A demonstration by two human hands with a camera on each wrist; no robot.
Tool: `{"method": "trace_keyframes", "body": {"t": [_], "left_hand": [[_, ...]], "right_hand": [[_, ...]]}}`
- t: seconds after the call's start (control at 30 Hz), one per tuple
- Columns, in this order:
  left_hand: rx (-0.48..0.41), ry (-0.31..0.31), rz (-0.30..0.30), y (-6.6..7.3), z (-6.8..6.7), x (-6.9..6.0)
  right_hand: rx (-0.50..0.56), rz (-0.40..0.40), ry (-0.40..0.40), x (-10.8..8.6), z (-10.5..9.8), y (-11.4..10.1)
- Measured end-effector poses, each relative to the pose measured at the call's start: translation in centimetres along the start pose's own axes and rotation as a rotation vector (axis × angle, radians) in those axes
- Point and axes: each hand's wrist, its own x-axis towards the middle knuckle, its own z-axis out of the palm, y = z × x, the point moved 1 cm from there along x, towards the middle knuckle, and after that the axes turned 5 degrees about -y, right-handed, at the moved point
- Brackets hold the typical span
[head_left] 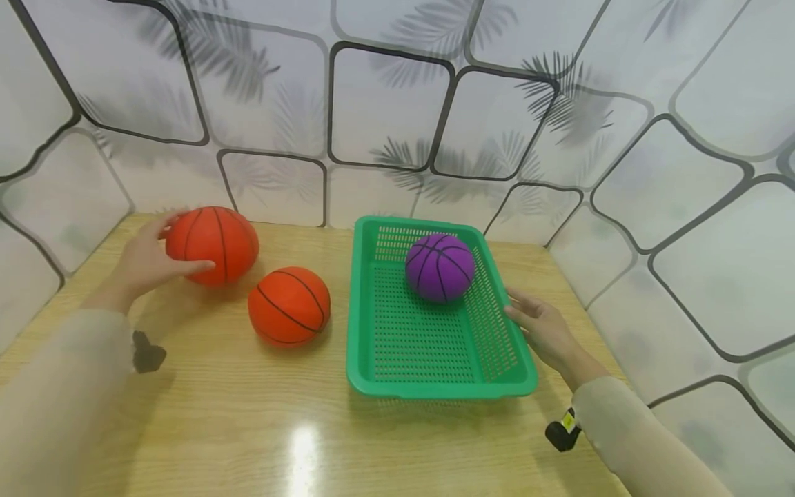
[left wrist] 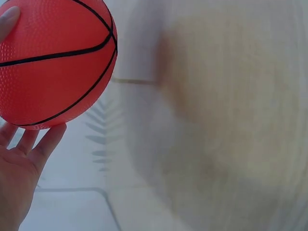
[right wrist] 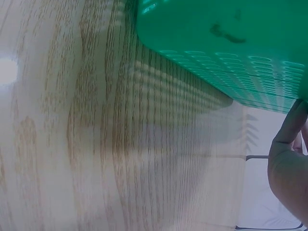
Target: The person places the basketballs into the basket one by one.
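In the head view my left hand point(head_left: 148, 259) grips a red ball point(head_left: 219, 247) with black lines, thumb on its near side and fingers behind. The left wrist view shows this red ball point(left wrist: 57, 62) between thumb and fingers, with a gap between it and the tabletop. A second, orange-red ball point(head_left: 290, 307) rests on the table just right of it. My right hand point(head_left: 546, 331) touches the right rim of a green plastic basket point(head_left: 435, 388); its fingers lie along the outside. A purple ball point(head_left: 439, 268) sits in the basket's far right part.
The light wood table point(head_left: 236, 414) meets a patterned wall covering point(head_left: 391, 103) at the back and both sides. The basket's perforated side point(right wrist: 231, 72) slopes down to the table in the right wrist view. Dark wrist devices hang under both sleeves.
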Motion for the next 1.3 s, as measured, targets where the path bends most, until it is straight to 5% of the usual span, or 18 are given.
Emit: {"method": "trace_keyframes", "body": {"t": [0.37,0.6,0.8,1.03,1.3], "left_hand": [[-0.085,0.037,0.014,3.9,-2.5,0.8],[-0.083,0.041,0.05,6.6,-2.6,1.5],[-0.102,0.0,0.099,8.9,-1.8,2.0],[-0.13,-0.024,0.227,11.6,-0.1,2.7],[-0.195,-0.129,0.296,15.0,2.5,3.1]], "right_hand": [[0.005,0.004,0.003,0.1,0.0,0.0],[0.006,0.001,0.003,0.1,-0.1,0.1],[0.003,-0.004,-0.005,0.2,-0.2,0.2],[0.005,-0.009,-0.009,0.2,-0.1,0.2],[0.015,-0.01,-0.01,0.2,-0.1,0.2]]}}
